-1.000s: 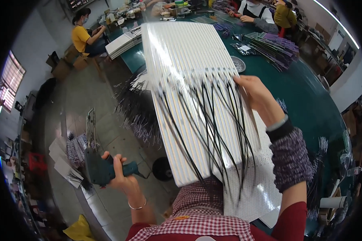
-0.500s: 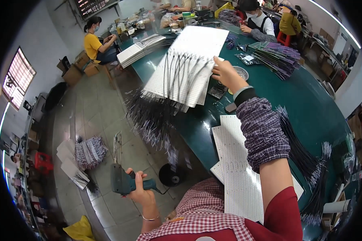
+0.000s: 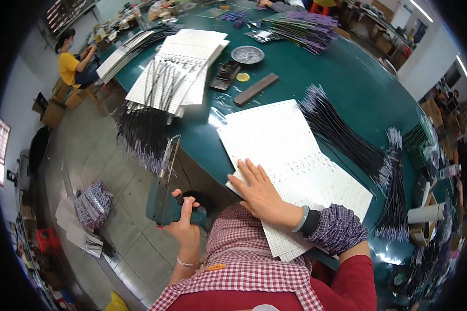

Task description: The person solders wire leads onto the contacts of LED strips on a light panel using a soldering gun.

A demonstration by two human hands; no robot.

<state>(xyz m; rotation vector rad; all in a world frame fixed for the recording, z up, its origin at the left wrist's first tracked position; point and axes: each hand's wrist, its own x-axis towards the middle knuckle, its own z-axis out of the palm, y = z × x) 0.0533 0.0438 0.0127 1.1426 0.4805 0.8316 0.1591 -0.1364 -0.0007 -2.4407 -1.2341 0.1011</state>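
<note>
My left hand [image 3: 184, 220] is wrapped round the handle of a dark green pistol-grip power tool [image 3: 162, 201]. A long, narrow metal end points up from its body, beside the table edge. With fingers spread, my right hand [image 3: 262, 194] lies flat on a stack of white perforated boards [image 3: 275, 129] at the table's near edge. The boards overlap at different angles. Farther left lies another pile of white boards [image 3: 187, 46], with black cables [image 3: 142, 129] running through the top one and hanging over the edge in a bunch.
Bundles of black cables [image 3: 347, 132] [image 3: 394, 192] lie at right. Behind the boards are a brown bar [image 3: 256, 89], a metal dish [image 3: 247, 54] and a dark metal block [image 3: 224, 75]. Purple-tipped cables [image 3: 306, 31] lie at the back. A seated person [image 3: 70, 62] works at far left.
My right hand has let go of the cabled board, now on the far-left pile, and come down onto the near boards. The view has shifted right; my left hand still grips the tool.
</note>
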